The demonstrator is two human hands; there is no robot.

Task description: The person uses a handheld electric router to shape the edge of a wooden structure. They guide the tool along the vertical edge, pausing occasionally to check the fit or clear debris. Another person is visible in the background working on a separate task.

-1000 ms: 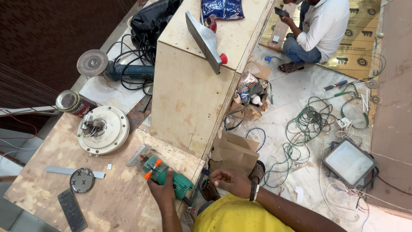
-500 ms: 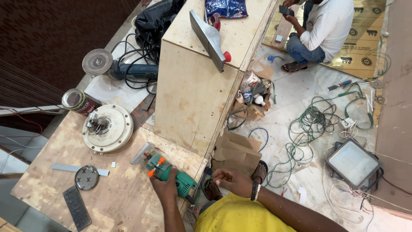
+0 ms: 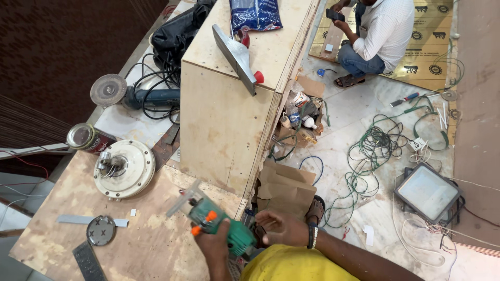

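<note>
Fingers of my left hand wrap around the grip of a green power tool with orange knobs, holding it tilted above the near edge of the plywood surface, its metal base pointing up and left. My right hand, with a dark band and a beaded band at the wrist, sits just beside the rear end of the tool; its fingers are curled loosely, and I cannot tell whether they grip anything.

On the surface to the left lie a round cream ceiling-fan motor, a small dark round disc over a flat grey strip, and a dark rectangular piece at the near edge. An open tin can stands beyond the motor, and an angle grinder with tangled black cable lies farther back. A tall plywood box stands beside the surface, carrying a grey metal blade and a blue bag.

On the floor are torn cardboard, a coil of green wire and a square floodlight. Another person in a white shirt squats well apart.
</note>
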